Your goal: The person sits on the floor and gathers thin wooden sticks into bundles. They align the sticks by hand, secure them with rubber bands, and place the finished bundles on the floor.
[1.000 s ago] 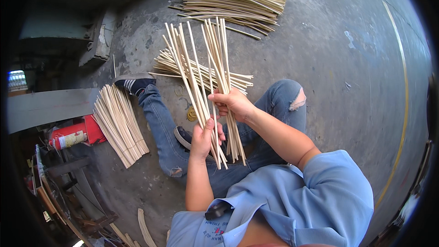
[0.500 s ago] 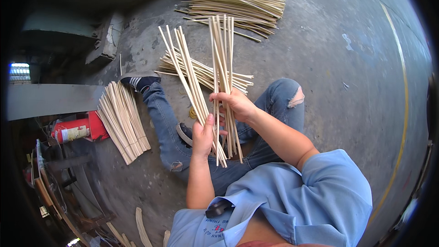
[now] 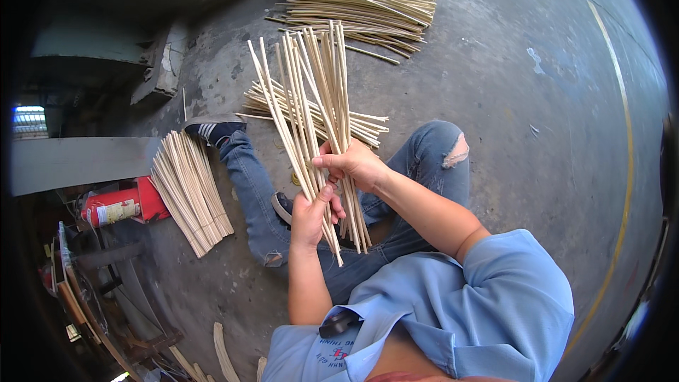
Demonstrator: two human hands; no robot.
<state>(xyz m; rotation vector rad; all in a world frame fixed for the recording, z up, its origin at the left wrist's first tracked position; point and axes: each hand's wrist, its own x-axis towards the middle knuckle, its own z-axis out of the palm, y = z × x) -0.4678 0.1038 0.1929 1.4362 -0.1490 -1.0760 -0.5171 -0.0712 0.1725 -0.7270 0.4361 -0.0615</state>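
Cream held sticks (image 3: 305, 127), blue shirt (image 3: 509, 283) and jeans (image 3: 249, 201), grey floor (image 3: 495, 99).

The held sticks are pale cream; the bundle (image 3: 187, 187) at the left is a similar shade, while the far pile (image 3: 361, 7) looks yellower and straw-toned. The shirt is plain light blue with a dark blue and red print (image 3: 338, 355) on the chest; the clip (image 3: 338, 323) on it is black. The jeans are faded mid-blue, and the forward shoe (image 3: 210, 130) is navy with white stripes. A red canister (image 3: 119, 197) wears an off-white label (image 3: 118, 211). The floor is mottled with pale blotches, its painted line (image 3: 629, 134) running from whitish to yellow.
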